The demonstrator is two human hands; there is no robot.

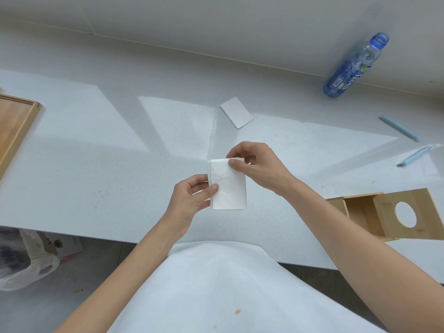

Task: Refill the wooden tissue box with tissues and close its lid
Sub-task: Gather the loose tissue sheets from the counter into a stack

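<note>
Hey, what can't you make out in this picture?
Head view.
Cut off at right edge: wooden tissue box; its lid partly hides the interior.
Cut off at left edge: wooden tray.
Too small: bottle label text.
Too thin to count: tissues.

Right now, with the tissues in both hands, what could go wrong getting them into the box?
The left hand and right hand pinch the tissue stack by its edges; sheets could slip or fan out. The lid partly covers the wooden tissue box, so the stack might snag.
</note>
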